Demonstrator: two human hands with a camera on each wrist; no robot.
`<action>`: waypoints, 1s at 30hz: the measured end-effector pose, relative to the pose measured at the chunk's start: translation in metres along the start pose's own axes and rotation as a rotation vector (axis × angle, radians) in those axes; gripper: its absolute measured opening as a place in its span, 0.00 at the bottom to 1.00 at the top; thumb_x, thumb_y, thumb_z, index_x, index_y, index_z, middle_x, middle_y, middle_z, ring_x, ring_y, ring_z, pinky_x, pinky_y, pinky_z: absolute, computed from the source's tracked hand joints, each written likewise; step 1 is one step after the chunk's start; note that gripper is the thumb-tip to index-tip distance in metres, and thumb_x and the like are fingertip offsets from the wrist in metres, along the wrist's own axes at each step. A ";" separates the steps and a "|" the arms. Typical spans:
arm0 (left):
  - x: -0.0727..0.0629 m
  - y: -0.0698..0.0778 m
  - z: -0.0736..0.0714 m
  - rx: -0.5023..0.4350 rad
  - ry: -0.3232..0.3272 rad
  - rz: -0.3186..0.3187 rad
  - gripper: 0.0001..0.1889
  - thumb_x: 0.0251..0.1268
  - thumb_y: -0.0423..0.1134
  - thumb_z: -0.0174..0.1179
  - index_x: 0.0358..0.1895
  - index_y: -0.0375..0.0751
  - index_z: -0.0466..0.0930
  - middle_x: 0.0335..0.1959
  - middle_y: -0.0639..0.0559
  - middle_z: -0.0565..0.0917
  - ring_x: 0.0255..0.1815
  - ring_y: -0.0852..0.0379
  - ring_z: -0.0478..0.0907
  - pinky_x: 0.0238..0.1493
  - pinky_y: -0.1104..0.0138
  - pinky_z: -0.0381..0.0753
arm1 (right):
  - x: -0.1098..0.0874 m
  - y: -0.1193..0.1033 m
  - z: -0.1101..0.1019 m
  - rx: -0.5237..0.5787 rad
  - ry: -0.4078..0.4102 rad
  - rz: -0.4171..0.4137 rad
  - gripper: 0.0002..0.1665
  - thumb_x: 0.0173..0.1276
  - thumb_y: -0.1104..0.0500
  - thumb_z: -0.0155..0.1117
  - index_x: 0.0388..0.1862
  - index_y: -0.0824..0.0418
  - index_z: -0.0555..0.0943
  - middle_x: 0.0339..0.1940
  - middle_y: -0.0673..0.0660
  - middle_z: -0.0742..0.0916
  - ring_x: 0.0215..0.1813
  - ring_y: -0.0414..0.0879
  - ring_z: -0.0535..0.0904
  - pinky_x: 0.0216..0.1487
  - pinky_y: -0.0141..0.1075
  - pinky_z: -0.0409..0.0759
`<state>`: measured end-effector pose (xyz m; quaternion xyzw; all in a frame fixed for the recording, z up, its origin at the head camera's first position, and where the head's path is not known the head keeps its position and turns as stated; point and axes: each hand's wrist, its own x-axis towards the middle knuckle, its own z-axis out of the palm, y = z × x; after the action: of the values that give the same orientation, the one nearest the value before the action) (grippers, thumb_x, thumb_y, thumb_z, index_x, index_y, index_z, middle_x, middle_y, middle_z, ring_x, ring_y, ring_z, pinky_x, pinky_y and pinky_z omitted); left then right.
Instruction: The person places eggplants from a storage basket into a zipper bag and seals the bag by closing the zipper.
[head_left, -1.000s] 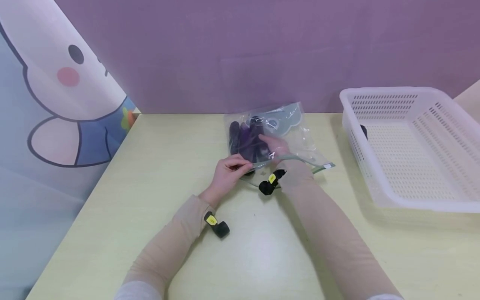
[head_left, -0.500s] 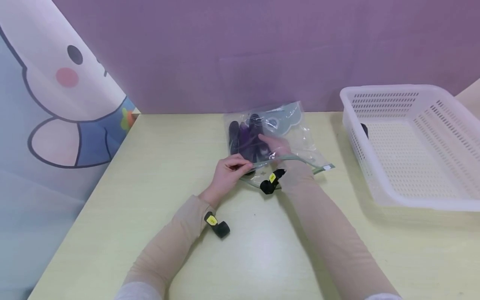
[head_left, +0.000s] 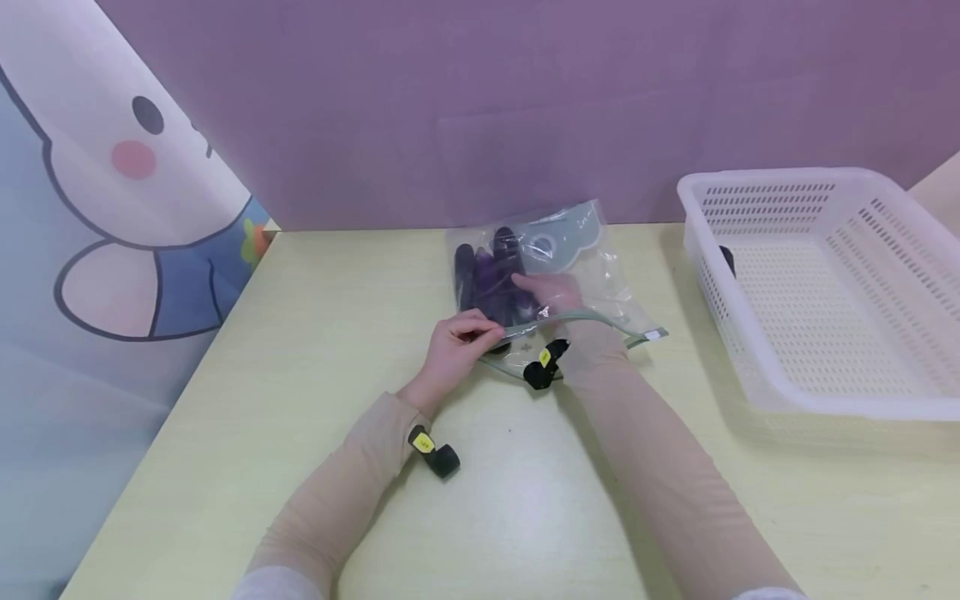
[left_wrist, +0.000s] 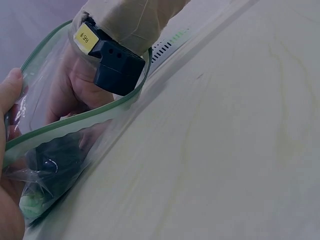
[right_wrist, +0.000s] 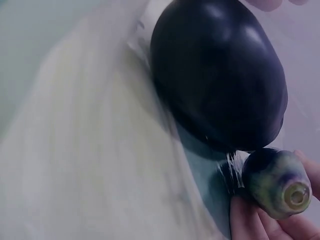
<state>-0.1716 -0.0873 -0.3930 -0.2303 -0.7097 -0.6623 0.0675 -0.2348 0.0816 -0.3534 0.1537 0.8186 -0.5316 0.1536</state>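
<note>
The right hand [head_left: 553, 293] is down inside the clear bag [head_left: 618, 287], its thumb and fingers wrapped around a narrow eggplant [right_wrist: 267, 182] close to the stem end. That one is mottled green and purple, with a pale round tip facing back out past the fingers. I'd expect it to be firm, fairly light and a touch slippery, better held round its middle than by the tapering end. Just beside those fingers sits a big eggplant [right_wrist: 220, 75], glossy, rounded and nearly black; I'd guess it's heavier, slick and easily bruised, best cupped across its full girth. Left of that, the left hand [head_left: 457, 342] pinches the bag's green-edged lip [left_wrist: 80, 119]; the film looks thin and floppy, so that stiffer strip seems the place to hold. Well off to the fingers' right, a white basket [head_left: 738, 333] stands on the counter [head_left: 337, 292].
</note>
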 end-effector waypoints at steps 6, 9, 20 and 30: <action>-0.001 -0.002 0.000 0.003 0.002 0.013 0.04 0.54 0.20 0.62 0.33 0.19 0.81 0.25 0.68 0.79 0.28 0.67 0.73 0.31 0.76 0.71 | -0.001 0.000 -0.001 -0.009 0.007 0.005 0.39 0.61 0.40 0.63 0.65 0.61 0.70 0.68 0.60 0.73 0.67 0.54 0.69 0.65 0.43 0.68; -0.001 -0.001 0.000 0.002 0.001 0.021 0.04 0.53 0.20 0.62 0.32 0.19 0.81 0.25 0.69 0.79 0.28 0.67 0.73 0.31 0.77 0.71 | -0.002 0.000 -0.002 0.007 0.000 0.014 0.41 0.61 0.39 0.64 0.65 0.62 0.69 0.67 0.61 0.73 0.65 0.54 0.70 0.64 0.43 0.70; -0.001 0.001 0.000 -0.001 -0.003 0.028 0.04 0.54 0.20 0.61 0.32 0.19 0.81 0.25 0.69 0.79 0.27 0.68 0.72 0.31 0.76 0.71 | -0.002 -0.003 0.000 -0.025 0.001 -0.027 0.41 0.63 0.42 0.62 0.66 0.66 0.65 0.66 0.63 0.73 0.65 0.55 0.69 0.66 0.44 0.67; 0.000 0.002 0.000 0.000 0.004 0.028 0.04 0.54 0.20 0.61 0.33 0.19 0.81 0.24 0.68 0.79 0.27 0.67 0.72 0.31 0.76 0.71 | -0.001 -0.002 0.003 -0.102 0.018 -0.223 0.29 0.66 0.53 0.61 0.62 0.67 0.69 0.59 0.64 0.79 0.60 0.56 0.73 0.64 0.44 0.69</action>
<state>-0.1707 -0.0870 -0.3915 -0.2388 -0.7064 -0.6617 0.0783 -0.2346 0.0775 -0.3524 0.0587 0.8580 -0.5016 0.0937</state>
